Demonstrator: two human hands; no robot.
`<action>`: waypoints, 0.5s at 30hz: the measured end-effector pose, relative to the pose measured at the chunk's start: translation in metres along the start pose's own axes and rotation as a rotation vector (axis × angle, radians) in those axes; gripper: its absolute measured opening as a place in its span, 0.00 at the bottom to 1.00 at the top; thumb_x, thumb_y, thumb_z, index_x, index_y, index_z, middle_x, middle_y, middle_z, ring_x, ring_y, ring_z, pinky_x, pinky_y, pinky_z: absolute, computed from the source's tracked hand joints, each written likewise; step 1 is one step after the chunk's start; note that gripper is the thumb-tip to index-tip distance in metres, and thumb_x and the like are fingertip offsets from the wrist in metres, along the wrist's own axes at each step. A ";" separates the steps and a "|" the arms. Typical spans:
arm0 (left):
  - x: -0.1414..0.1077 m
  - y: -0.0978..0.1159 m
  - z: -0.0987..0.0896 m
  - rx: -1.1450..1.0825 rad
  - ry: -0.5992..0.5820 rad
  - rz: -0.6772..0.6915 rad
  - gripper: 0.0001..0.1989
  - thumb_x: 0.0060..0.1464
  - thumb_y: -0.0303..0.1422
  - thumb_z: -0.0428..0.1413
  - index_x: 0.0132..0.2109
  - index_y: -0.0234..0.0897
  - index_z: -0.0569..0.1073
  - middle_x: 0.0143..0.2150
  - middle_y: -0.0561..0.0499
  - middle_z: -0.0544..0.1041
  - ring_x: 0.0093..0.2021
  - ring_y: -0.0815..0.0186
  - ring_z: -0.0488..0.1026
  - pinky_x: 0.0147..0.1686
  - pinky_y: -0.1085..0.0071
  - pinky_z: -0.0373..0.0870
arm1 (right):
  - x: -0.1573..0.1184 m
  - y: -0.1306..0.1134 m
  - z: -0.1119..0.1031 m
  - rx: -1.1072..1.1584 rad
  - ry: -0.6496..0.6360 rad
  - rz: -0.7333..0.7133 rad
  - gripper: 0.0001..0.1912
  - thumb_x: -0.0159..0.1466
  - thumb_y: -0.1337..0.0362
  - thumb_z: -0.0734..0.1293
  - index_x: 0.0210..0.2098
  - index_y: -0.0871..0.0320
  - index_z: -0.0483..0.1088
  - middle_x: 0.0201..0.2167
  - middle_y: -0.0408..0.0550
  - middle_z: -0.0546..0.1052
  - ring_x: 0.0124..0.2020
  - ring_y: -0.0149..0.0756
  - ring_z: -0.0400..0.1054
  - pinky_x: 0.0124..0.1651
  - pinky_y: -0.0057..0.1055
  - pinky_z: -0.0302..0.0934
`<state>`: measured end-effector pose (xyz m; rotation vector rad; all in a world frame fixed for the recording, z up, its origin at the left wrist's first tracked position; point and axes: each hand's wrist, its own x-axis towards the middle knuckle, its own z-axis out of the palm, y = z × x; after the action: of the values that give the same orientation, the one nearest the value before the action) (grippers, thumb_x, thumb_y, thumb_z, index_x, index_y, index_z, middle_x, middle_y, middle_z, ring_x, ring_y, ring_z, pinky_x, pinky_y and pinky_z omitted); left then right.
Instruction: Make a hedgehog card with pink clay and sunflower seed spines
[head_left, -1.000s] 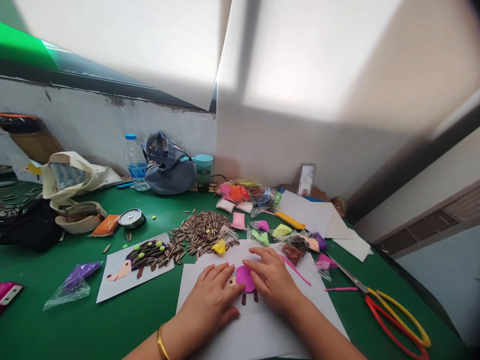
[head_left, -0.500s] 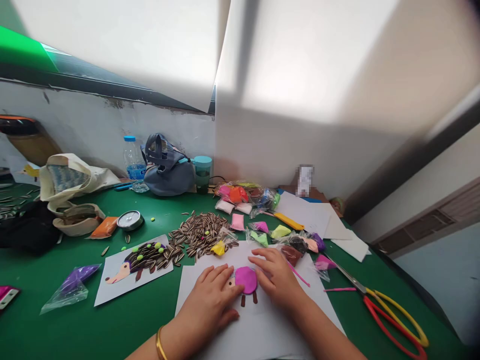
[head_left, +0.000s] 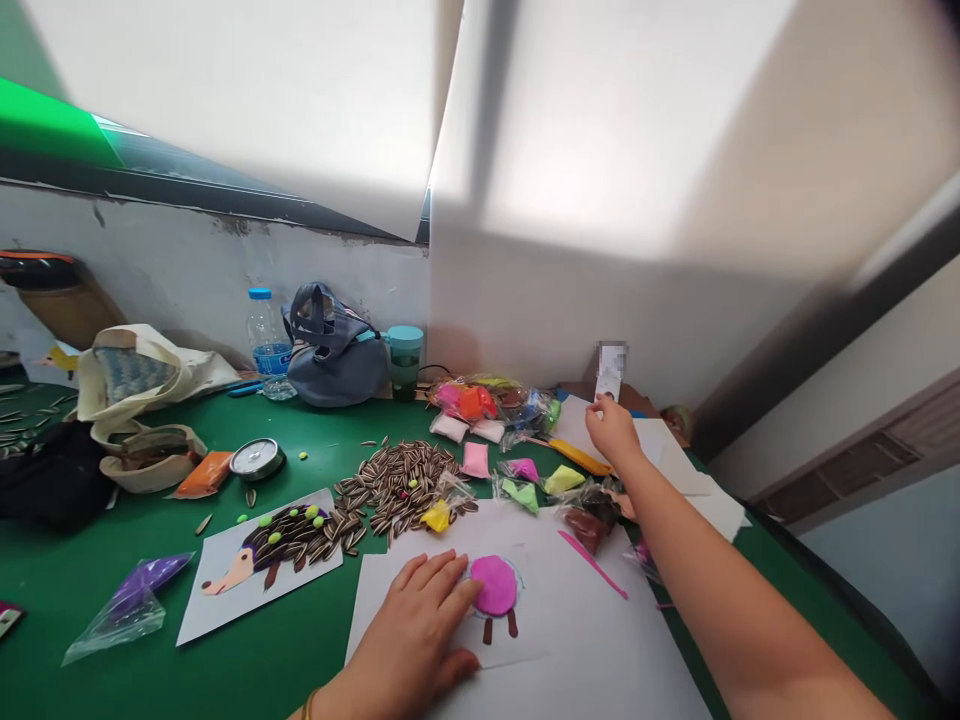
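Observation:
My left hand (head_left: 424, 625) lies flat and open on a white sheet of paper (head_left: 592, 650), its fingertips beside a round of magenta clay (head_left: 495, 585). Two short brown clay strips (head_left: 488, 630) stick down below that round, inside a faint drawn outline. Further off, my right hand (head_left: 615, 432) reaches to the back right, fingers curled together at the lower end of a small upright white card-like item (head_left: 611, 368), partly blurred out. Whether the fingers hold it or only touch it is hidden. On the sheet lies a thin magenta clay strip (head_left: 592, 565).
A pile of striped sunflower seeds (head_left: 409, 480) is behind the sheet, with several clay packets (head_left: 517, 495) beside it. To the left lies a hedgehog picture (head_left: 225, 590). A round tin (head_left: 257, 459), blue bag (head_left: 341, 365), water bottle (head_left: 270, 350) and teal cup (head_left: 406, 365) stand behind.
My right hand has left the magenta clay and gone far back to the right, to the upright white item. My left hand stays on the sheet. The view has tilted slightly up.

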<state>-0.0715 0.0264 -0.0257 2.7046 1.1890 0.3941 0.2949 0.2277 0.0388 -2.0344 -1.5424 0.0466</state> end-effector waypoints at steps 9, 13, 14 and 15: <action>-0.001 -0.012 0.010 0.046 0.104 0.085 0.34 0.47 0.45 0.65 0.61 0.47 0.66 0.62 0.46 0.71 0.59 0.50 0.70 0.57 0.53 0.66 | 0.090 0.020 0.048 -0.106 -0.013 0.206 0.19 0.65 0.63 0.58 0.46 0.66 0.76 0.64 0.62 0.62 0.58 0.53 0.64 0.61 0.39 0.56; 0.001 -0.017 0.010 0.077 0.118 0.148 0.34 0.49 0.48 0.64 0.61 0.45 0.66 0.62 0.46 0.72 0.58 0.52 0.70 0.56 0.58 0.67 | 0.102 0.019 0.063 -0.126 -0.007 0.227 0.19 0.68 0.61 0.58 0.45 0.67 0.76 0.65 0.64 0.59 0.57 0.54 0.64 0.60 0.43 0.57; 0.002 -0.018 0.009 0.083 0.116 0.155 0.34 0.49 0.49 0.63 0.60 0.45 0.67 0.61 0.46 0.72 0.58 0.52 0.70 0.56 0.59 0.67 | 0.104 0.018 0.066 -0.132 -0.004 0.230 0.18 0.69 0.60 0.59 0.46 0.65 0.75 0.65 0.63 0.60 0.57 0.52 0.65 0.60 0.44 0.58; 0.002 -0.018 0.008 0.090 0.113 0.160 0.34 0.49 0.49 0.63 0.60 0.44 0.67 0.61 0.45 0.72 0.58 0.53 0.70 0.55 0.60 0.66 | 0.104 0.018 0.068 -0.138 0.002 0.233 0.17 0.69 0.59 0.60 0.48 0.64 0.74 0.63 0.61 0.62 0.57 0.50 0.65 0.60 0.46 0.59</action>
<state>-0.0803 0.0397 -0.0375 2.9013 1.0438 0.5337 0.3210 0.3462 0.0060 -2.3145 -1.3329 0.0283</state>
